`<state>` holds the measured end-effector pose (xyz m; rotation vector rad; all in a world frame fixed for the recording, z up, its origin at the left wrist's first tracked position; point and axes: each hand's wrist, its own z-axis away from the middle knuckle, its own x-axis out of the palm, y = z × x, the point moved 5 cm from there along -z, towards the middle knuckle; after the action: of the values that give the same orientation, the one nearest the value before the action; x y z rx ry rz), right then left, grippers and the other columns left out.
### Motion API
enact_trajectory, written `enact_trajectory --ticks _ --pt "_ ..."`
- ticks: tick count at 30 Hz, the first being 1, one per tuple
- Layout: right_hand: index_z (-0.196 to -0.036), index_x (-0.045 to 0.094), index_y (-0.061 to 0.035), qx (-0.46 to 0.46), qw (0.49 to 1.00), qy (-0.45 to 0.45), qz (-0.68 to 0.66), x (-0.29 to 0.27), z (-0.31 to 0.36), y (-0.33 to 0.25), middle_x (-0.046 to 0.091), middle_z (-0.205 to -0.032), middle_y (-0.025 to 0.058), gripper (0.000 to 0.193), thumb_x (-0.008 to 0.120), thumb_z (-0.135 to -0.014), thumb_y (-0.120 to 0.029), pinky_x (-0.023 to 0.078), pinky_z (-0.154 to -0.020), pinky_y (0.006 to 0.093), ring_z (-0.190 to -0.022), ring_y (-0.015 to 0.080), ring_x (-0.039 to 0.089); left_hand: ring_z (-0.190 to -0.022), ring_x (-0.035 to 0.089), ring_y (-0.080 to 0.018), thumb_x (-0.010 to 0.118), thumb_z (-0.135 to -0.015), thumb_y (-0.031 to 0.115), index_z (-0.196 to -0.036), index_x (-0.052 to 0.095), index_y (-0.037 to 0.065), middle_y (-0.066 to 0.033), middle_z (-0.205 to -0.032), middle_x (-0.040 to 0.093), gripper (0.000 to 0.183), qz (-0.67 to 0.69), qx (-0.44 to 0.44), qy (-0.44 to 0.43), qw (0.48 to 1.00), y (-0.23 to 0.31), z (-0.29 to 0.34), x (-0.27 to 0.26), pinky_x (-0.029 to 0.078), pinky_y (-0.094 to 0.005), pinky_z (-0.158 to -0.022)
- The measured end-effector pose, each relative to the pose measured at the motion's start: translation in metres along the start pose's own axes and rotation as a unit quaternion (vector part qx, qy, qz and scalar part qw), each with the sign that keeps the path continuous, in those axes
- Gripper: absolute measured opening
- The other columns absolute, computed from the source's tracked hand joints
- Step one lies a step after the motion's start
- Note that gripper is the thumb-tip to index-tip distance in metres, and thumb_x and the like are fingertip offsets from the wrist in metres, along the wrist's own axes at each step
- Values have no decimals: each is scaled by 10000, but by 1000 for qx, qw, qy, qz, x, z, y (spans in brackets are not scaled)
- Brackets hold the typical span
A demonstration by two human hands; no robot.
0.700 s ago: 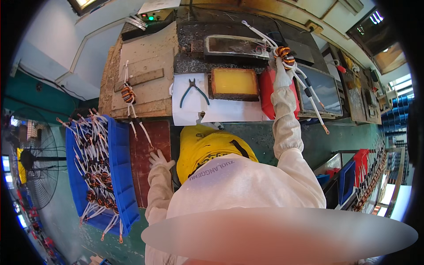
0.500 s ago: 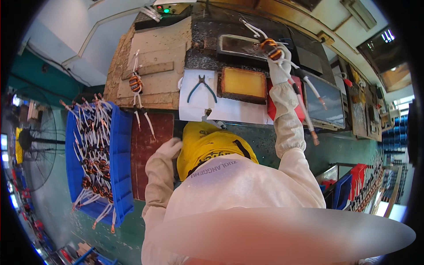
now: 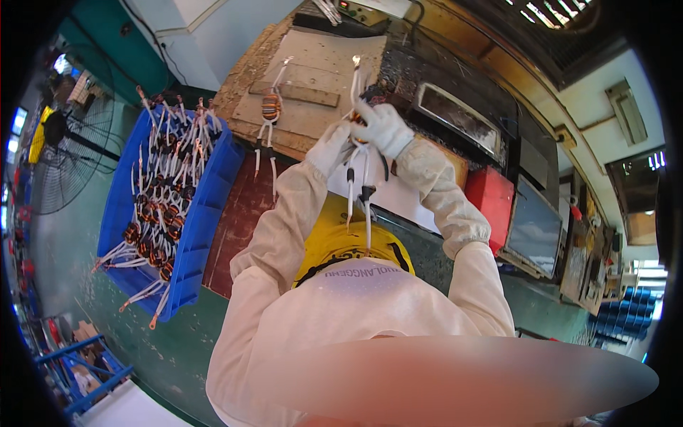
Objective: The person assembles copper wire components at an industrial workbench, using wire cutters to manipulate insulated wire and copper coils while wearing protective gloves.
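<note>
A wire-wound ring coil (image 3: 358, 118) with white sleeved leads is held between my two gloved hands above the front of the workbench. My left hand (image 3: 330, 149) closes on its left side, and my right hand (image 3: 386, 131) grips it from the right with bent fingers. Much of the winding is hidden by the gloves. One lead with a metal lug points away from me; other leads, with black sleeves, hang toward my body. A second coil (image 3: 271, 107) of the same kind lies on the board (image 3: 313, 75) to the left.
At the left, a blue crate (image 3: 206, 235) holds many such coils. A dark-framed rectangular trough (image 3: 459, 117) sits beyond my right hand, near a red box (image 3: 491, 199). A fan (image 3: 75, 132) stands far left. White paper (image 3: 402, 196) covers the bench's front edge.
My right hand has brought the coil from the far right back to the middle. My left hand has risen from beside my lap and taken hold of it too. The view has turned.
</note>
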<state>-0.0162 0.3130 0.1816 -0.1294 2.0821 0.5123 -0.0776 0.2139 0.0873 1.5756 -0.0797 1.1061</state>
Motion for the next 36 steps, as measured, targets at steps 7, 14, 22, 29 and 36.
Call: enact_trajectory --ticks 7,14,22,29,36 --pt "-902 566 -165 -28 998 19 -54 21 -26 -51 499 -994 116 202 570 -701 -186 480 -696 377 -851 284 542 -964 544 -165 528 -906 452 -1198 503 85 -48 -1051 559 470 175 -85 13 981 -8 -6 -40 459 -294 -822" --pt "-989 548 -101 81 977 10 -195 -1 -18 -66 521 -1092 130 307 591 -687 -66 473 -790 381 -949 324 552 -765 574 -129 653 -852 258 -1086 555 84 -26 -910 598 308 18 5 134 991 18 -34 -77 475 -263 -647" --pt "-985 579 -62 275 897 -44 -342 -18 82 -72 605 -937 129 212 596 -775 -35 500 -716 361 -823 311 603 -775 562 -98 713 -732 214 -1121 570 66 -9 -892 592 440 -363 7 215 907 28 -82 -138 452 -238 -689" --pt "-974 591 -66 415 815 -86 -396 -33 150 -120 614 -928 156 152 554 -826 -72 493 -746 387 -849 342 602 -894 597 -203 719 -713 327 -1221 515 46 -92 -982 630 615 -430 83 266 859 25 -72 -133 445 -324 -824" --pt "-969 589 -50 383 818 -112 -414 -22 134 -135 610 -919 157 152 556 -823 -76 487 -747 393 -857 346 591 -1095 518 -283 732 -700 340 -1264 467 44 -166 -1227 496 690 -519 110 220 819 22 -59 -116 395 -348 -934"
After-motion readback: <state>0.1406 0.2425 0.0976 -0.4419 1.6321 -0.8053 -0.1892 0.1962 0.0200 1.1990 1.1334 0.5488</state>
